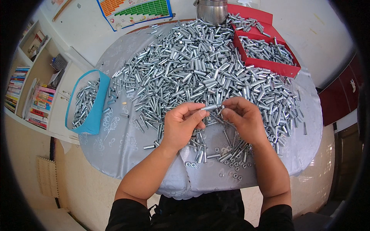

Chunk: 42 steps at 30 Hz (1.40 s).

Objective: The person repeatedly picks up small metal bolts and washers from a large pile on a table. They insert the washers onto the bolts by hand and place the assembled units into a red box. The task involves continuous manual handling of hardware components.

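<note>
My left hand [181, 125] pinches a shiny metal sleeve [211, 107] between thumb and fingers, holding it nearly level above the pile. At its right end, the thumb and fingers of my right hand [244, 117] close on a small metal piece, mostly hidden by the fingertips. Under and beyond both hands spreads a big heap of silvery bolts and sleeves [181, 73]. Loose washers and nuts [236, 169] lie between my forearms, near the table's front edge, with a few more rings [188, 164] to their left.
A blue fabric bin [101, 102] of metal parts stands at the table's left. At the back right, a red box [269, 69] holds more, beside a steel pot [212, 12]. The cloth-covered table [115, 154] is oval. A bookshelf [29, 84] stands further left.
</note>
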Each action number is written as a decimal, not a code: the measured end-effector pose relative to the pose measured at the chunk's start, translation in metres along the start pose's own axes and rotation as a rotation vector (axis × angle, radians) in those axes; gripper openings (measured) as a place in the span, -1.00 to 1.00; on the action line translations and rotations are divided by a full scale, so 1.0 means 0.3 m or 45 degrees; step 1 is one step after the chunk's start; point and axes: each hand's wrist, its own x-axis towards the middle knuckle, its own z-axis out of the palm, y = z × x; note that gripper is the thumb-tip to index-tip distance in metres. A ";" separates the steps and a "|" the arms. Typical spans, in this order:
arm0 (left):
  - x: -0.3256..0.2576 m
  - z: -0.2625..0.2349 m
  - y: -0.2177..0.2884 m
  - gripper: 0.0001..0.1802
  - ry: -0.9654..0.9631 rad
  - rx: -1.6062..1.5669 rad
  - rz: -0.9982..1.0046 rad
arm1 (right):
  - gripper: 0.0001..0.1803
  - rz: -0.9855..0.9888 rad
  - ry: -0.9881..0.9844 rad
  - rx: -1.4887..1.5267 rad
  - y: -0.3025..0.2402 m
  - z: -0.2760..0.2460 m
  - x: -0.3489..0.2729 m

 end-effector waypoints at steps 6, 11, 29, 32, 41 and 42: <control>-0.004 0.002 -0.003 -0.80 -0.014 0.027 -0.017 | -0.79 0.037 -0.081 0.161 -0.008 -0.005 0.004; -0.004 0.000 -0.006 -0.79 -0.045 0.063 -0.008 | -0.79 0.040 -0.116 0.163 -0.012 -0.009 0.004; -0.012 0.003 0.001 -0.79 -0.108 0.054 -0.001 | -0.72 0.254 -0.040 -0.125 -0.062 -0.025 -0.001; -0.009 0.003 -0.005 -0.79 -0.079 0.023 -0.022 | -0.70 -0.054 0.055 0.106 -0.027 0.025 0.002; -0.007 0.004 -0.007 -0.78 -0.096 0.022 -0.018 | -0.82 0.151 -0.133 -0.060 -0.009 -0.031 0.004; -0.005 0.002 -0.009 -0.78 -0.085 -0.005 -0.020 | -0.81 0.071 -0.049 0.067 -0.018 0.003 0.002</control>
